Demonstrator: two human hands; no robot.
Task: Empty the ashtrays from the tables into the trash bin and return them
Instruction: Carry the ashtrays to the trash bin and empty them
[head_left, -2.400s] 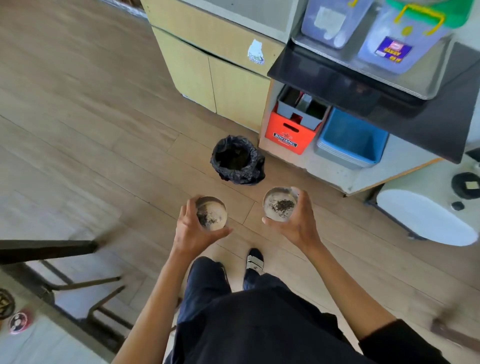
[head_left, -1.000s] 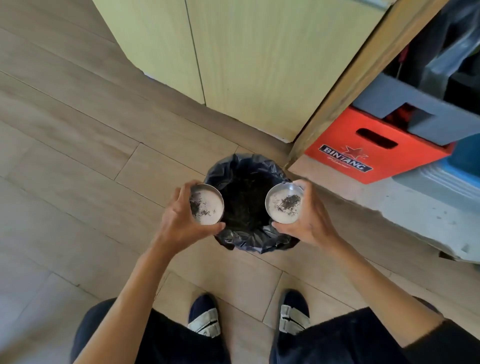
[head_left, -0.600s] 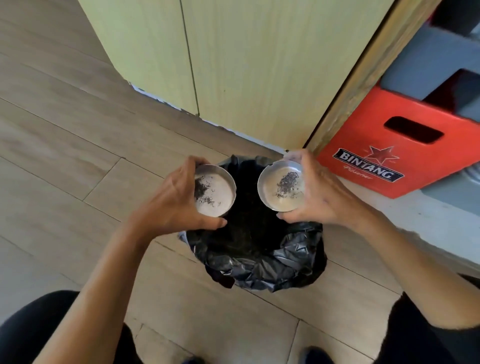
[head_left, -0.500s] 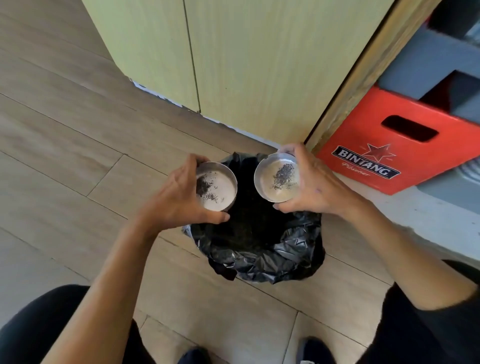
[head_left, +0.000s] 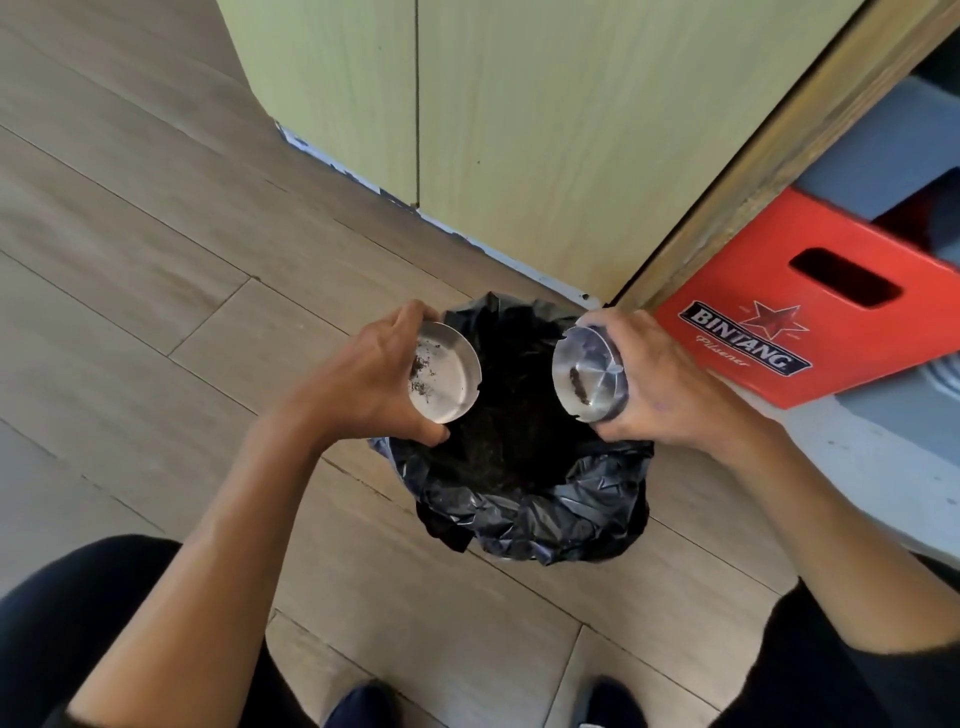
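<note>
Two metal ashtrays are tipped inward over the trash bin (head_left: 524, 514), so the emptying step looks about half done: most ash seems gone, yet dark flecks cling inside the left ashtray (head_left: 444, 376) and a streak remains in the right ashtray (head_left: 589, 376). By my judgement a shake or tap is left, then the walk to return both to the tables. The left hand (head_left: 363, 387) reaches from the bin's left rim, fingers curled round the ashtray's far edge and thumb under its near edge, dish tilted toward the bin's mouth. The right hand (head_left: 660, 392) mirrors it from the bin's right rim, fingers wrapped round its ashtray, turned nearly on edge. A red crate (head_left: 810, 312) sits just right of the bin, and a cabinet (head_left: 519, 130) stands behind it.
</note>
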